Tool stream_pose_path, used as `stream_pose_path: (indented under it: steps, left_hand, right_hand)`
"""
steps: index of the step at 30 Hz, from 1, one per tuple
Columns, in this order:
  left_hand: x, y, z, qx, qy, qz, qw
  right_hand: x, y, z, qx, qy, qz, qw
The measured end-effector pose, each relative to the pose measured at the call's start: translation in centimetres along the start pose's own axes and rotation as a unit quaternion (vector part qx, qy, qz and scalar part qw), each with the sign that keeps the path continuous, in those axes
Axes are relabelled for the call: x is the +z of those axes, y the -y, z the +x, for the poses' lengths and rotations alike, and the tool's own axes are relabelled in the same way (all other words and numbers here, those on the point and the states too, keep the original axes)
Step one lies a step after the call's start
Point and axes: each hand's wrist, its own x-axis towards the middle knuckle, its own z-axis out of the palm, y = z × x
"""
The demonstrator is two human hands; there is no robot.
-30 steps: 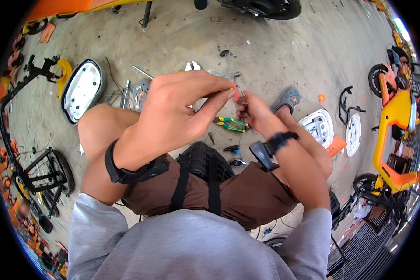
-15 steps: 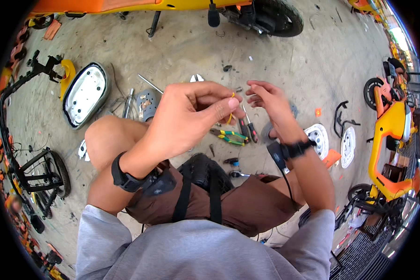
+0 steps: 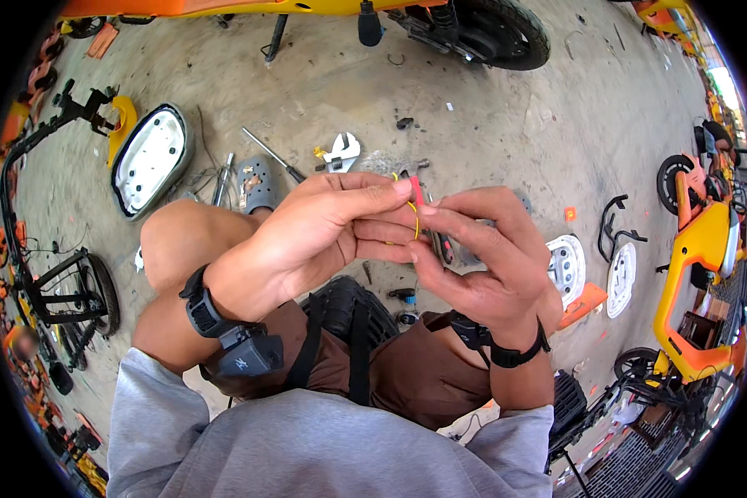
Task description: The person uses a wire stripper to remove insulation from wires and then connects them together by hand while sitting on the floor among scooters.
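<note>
In front of my knees, my left hand [image 3: 319,224] pinches a thin yellow wire [image 3: 417,224] between thumb and forefinger. The wire curves down beside its other fingers. At those fingertips stands a narrow red strip [image 3: 416,190], with a small dark bit near its top. My right hand [image 3: 494,257] is curled in from the right, its forefinger tip at the strip's lower end and its thumb by the wire. The exact contact between the right fingers and the strip is partly hidden. Both hands meet above the floor, covering some hand tools.
A screwdriver [image 3: 274,155] and a white-jawed adjustable wrench [image 3: 341,153] lie ahead on the concrete. A black-rimmed white panel [image 3: 151,163] is at left, beside a black frame [image 3: 10,199]. Yellow bikes stand ahead and at right, including a yellow-orange body [image 3: 668,290]. White plates [image 3: 621,280] lie right.
My right hand has come in from the right to meet my left at the wire, its spread fingers now curled. The red strip has come into sight. My left hand has turned, showing its palm side more.
</note>
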Motion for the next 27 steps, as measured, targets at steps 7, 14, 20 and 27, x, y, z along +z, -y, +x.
stream_pose_path:
  steps: [7,14,20,27]
  left_hand:
    - [0.4,0.2,0.1,-0.008,-0.011,0.022,1.0]
    - [0.5,0.1,-0.5,-0.033,-0.012,0.036,0.999]
    - [0.2,0.0,-1.0,-0.039,-0.008,0.044,0.998]
    - [0.7,0.4,-1.5,0.123,-0.014,0.156,0.98]
  right_hand:
    - [0.1,-0.2,-1.1,0.009,-0.007,0.012,1.0]
    - [0.2,0.1,-1.1,0.012,-0.025,0.035,0.999]
    - [0.6,0.0,-1.4,0.001,-0.037,0.052,0.998]
    - [0.8,0.1,-1.7,0.094,-0.052,0.102,0.989]
